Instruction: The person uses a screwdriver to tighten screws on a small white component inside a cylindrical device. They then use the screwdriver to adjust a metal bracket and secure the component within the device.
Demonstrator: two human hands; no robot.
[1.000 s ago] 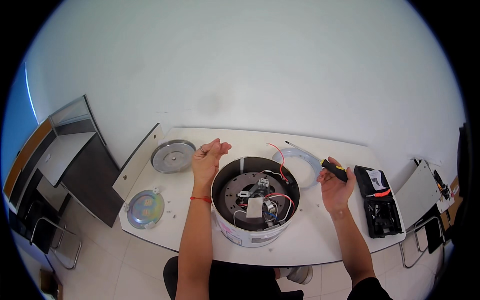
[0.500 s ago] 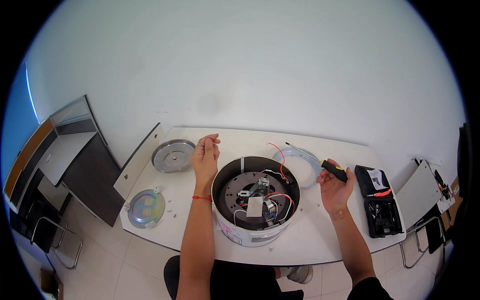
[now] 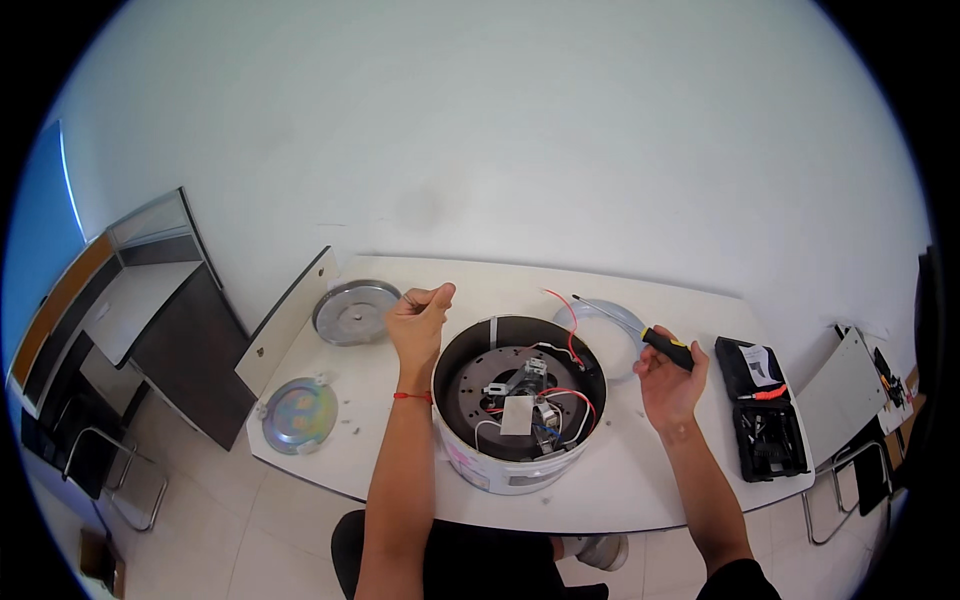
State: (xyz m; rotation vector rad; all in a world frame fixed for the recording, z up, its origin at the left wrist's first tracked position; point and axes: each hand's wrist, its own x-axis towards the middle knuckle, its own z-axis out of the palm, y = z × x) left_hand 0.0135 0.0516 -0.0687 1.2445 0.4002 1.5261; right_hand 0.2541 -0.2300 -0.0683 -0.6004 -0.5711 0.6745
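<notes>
A round white appliance body [image 3: 500, 470] lies upside down on the white table [image 3: 620, 480], its open base showing a metal plate, red and white wires and small parts. My left hand [image 3: 420, 318] hovers just left of its rim, fingers pinched together on something too small to make out. My right hand [image 3: 668, 378] is to the right of the body and holds a screwdriver [image 3: 655, 342] with a black and yellow handle, its shaft pointing up and left.
A round grey metal plate [image 3: 355, 312] lies at the table's far left, an iridescent disc [image 3: 298, 414] near the front left corner. An open black tool case [image 3: 765, 420] sits at the right. Dark desks and chairs flank the table.
My left hand has closed from spread fingers into a pinch and drifted slightly left. My right hand with the screwdriver has barely moved.
</notes>
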